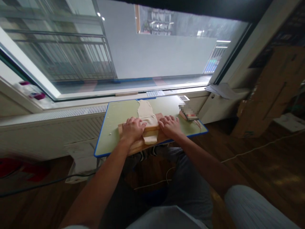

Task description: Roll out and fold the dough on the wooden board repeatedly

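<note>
Both hands, left [132, 128] and right [170, 125], press flat, fingers open, on a board [133, 143] at the bench's [111, 127] near edge, flanking soft, limp-looking dough [147, 119].

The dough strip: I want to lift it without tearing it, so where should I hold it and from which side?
Probably at the near end of the dough strip, which hangs free over the front edge of the wooden board. Come from the front, between the left hand and right hand; the rest lies flat on the table.
</note>
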Tool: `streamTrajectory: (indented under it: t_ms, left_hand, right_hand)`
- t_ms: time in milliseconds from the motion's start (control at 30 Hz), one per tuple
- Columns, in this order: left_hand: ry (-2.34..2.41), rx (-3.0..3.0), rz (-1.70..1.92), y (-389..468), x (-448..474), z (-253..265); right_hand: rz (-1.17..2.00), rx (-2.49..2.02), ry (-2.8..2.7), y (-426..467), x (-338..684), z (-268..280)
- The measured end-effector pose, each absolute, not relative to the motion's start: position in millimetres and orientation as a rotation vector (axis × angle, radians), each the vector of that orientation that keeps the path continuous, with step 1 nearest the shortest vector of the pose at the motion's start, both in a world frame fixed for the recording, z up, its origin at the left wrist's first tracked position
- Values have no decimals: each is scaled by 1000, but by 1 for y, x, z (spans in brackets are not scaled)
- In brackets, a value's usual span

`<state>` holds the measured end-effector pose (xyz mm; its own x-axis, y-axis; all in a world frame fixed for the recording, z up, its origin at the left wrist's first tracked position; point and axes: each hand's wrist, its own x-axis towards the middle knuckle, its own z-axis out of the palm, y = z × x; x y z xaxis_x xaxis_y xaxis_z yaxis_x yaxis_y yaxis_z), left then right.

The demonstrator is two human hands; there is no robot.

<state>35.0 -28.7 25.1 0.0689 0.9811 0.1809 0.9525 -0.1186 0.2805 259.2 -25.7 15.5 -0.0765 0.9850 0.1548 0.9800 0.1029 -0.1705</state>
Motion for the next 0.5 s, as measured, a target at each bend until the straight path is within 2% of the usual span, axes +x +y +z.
streamTrajectory:
  t_ms: [100,267,500]
  left_hand:
    - [2173,2208,440,-13,44,21]
    - [2098,2208,285,17,45,17]
    - [2098,2247,243,59,39,19]
  right_hand:
    - [63,-2006,-2153,-14,257,12]
    - [86,-2019,-2147,7,257,12]
    - [298,-2063,-2111,51,254,22]
